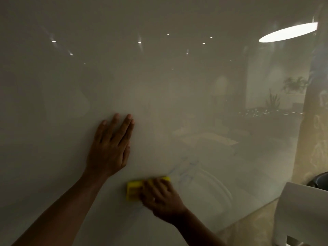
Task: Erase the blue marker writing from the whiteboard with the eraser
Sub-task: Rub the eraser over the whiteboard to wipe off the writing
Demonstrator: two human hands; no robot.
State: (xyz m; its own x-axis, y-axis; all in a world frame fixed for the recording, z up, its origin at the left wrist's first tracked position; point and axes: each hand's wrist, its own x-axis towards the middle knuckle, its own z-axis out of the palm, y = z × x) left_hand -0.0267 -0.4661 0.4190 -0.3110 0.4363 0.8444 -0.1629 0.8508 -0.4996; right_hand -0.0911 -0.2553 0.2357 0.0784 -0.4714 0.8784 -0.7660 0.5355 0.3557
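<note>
- Head view, board: a large glossy whiteboard (159,86) fills nearly the whole field before you; its surface mirrors ceiling lights and a dim room.
- Head view, left hand: your left hand (110,148) lies flat against the board, palm down, fingers straight and close together, pointing up and slightly right. It holds nothing.
- Head view, right hand: your right hand (161,197) is closed over the yellow eraser (133,190), fingers draped across its right part, pressing it to the board. Both hand and eraser are motion-blurred.
- Head view, eraser position: the eraser sits low on the board, below and just right of your left hand, apart from it. Its left end shows clear of your fingers; a thin yellow strip shows above your knuckles.
- Head view, writing: faint blue marker writing (186,173) remains just up and right of the eraser, pale and smeared; the characters cannot be read.
- Head view, surroundings: a white chair back (301,210) stands at the lower right, beside the board's bottom edge.
</note>
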